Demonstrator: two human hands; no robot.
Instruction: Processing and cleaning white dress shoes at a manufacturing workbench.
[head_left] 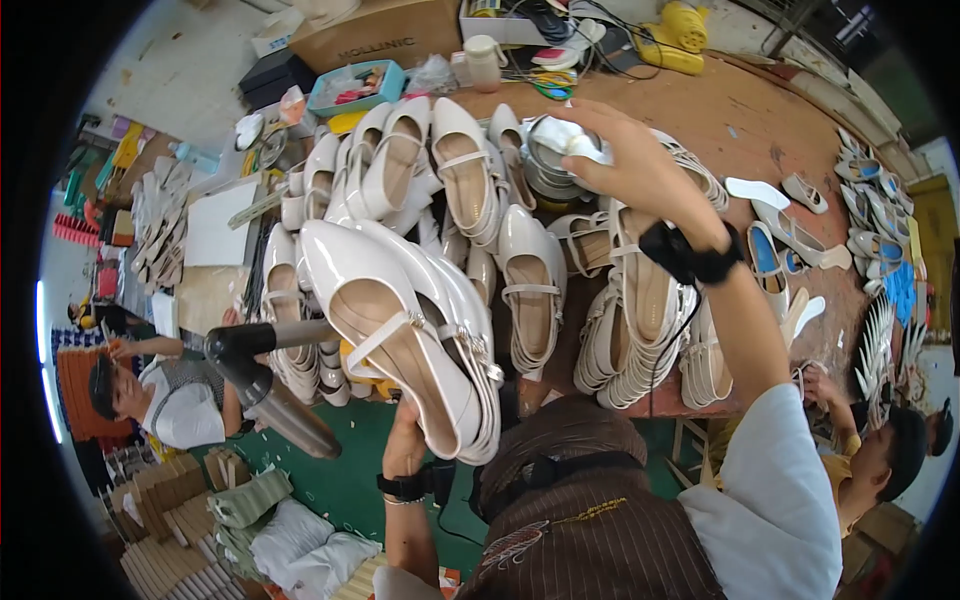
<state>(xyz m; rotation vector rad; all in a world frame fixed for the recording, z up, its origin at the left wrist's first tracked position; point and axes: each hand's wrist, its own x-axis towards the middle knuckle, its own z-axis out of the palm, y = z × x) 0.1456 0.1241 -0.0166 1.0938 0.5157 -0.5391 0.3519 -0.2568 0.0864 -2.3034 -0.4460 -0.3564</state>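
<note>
My left hand point(404, 440), low in the middle, is closed on a nested stack of glossy cream Mary Jane shoes point(385, 300). They are held tilted, pointed toes up and away. Most of its fingers are hidden behind the shoes. At the far side of the table my right hand point(640, 165) has its thumb and fingers closed round a white wad point(568, 138), cloth or cotton, I cannot tell which. The wad is at the mouth of a round metal tin point(548, 182). A single strapped shoe point(530, 290) stands just in front of the tin.
More stacked cream shoes point(650, 290) crowd the brown table point(770, 110). A black-and-metal post point(290, 400) rises beside my left hand. A blue tray point(355, 88), a white jug point(485, 65) and a yellow tool point(680, 40) lie at the back. Other people sit at left and right.
</note>
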